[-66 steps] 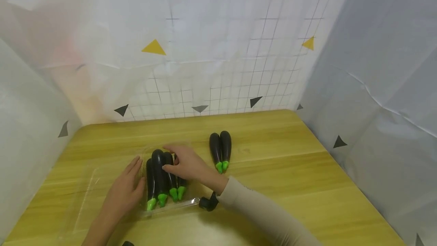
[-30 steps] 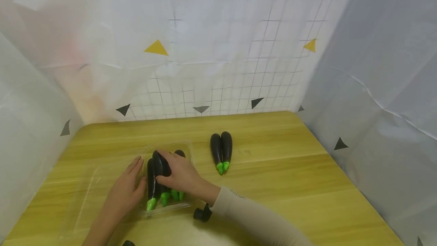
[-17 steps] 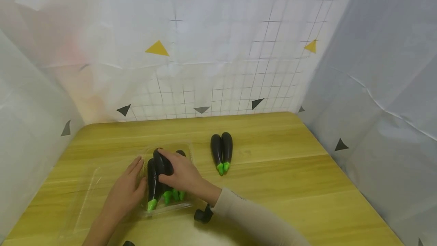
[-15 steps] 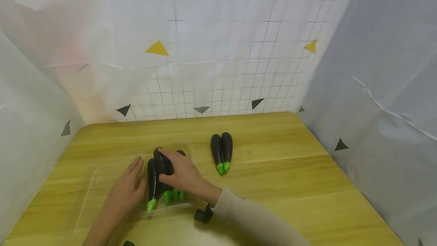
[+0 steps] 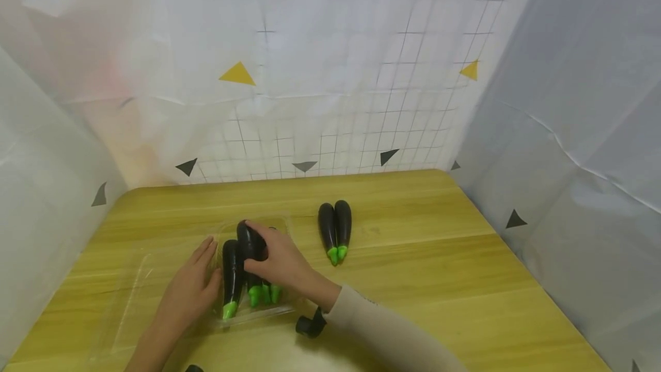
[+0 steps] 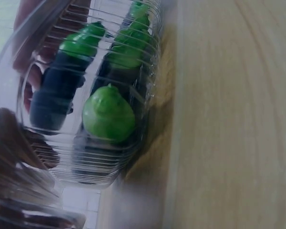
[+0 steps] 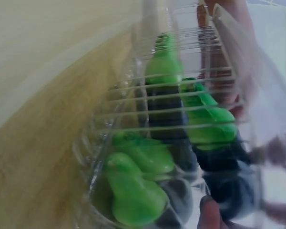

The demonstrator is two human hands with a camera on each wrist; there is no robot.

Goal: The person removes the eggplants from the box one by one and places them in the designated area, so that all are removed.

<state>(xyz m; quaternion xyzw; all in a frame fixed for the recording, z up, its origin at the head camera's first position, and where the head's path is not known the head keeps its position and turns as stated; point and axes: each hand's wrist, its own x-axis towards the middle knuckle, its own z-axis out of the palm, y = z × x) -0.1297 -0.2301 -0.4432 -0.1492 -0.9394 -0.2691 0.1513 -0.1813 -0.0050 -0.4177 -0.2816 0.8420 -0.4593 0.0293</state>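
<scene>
My right hand (image 5: 283, 260) grips a dark eggplant (image 5: 249, 237) with a green cap, thumb on its near left side and fingers over its far end. In the right wrist view this eggplant (image 7: 210, 125) lies higher than the others in the clear plastic container (image 5: 258, 317). Another eggplant (image 5: 233, 268) lies along the container's left side, with a gap between it and the held one. The remaining eggplants are partly hidden under my right hand, their green caps (image 5: 275, 293) showing. My left hand (image 5: 190, 283) rests with extended fingers along the container's left edge.
Two more eggplants (image 5: 334, 228) lie side by side on the wooden table (image 5: 413, 257), right of the container. The container's clear lid (image 5: 136, 297) is folded out flat to the left. White sheeting (image 5: 330, 73) encloses the back and sides.
My right hand has closed round the top eggplant and shifted it right and slightly back, away from the leftmost one. My left hand stays in place.
</scene>
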